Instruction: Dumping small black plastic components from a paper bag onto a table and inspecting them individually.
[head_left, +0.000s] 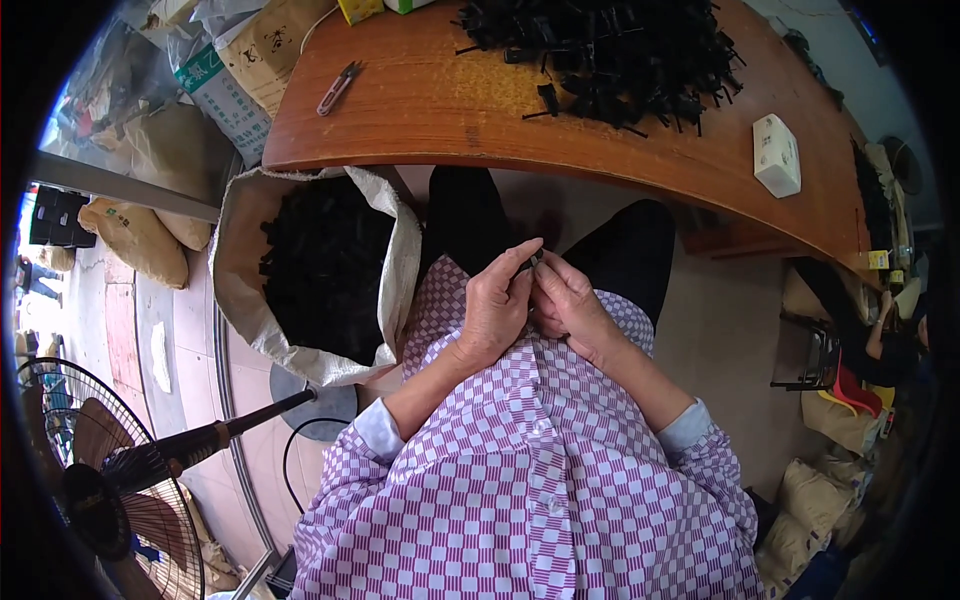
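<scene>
My left hand (pixel 497 305) and my right hand (pixel 567 300) meet in my lap, just below the edge of the wooden table (pixel 420 110). Fingertips of both pinch a small dark part (pixel 537 262); most of it is hidden by the fingers. A heap of black plastic parts (pixel 610 50) lies on the table top ahead. An open white woven sack (pixel 240 300) full of the same black parts stands to my left, beside my knee.
Small snips with pink handles (pixel 338 88) lie on the table's left part, a white box (pixel 776 153) on its right. A standing fan (pixel 110 480) is at lower left. Filled sacks (pixel 140 235) lie on the floor. Another person (pixel 890 335) sits at far right.
</scene>
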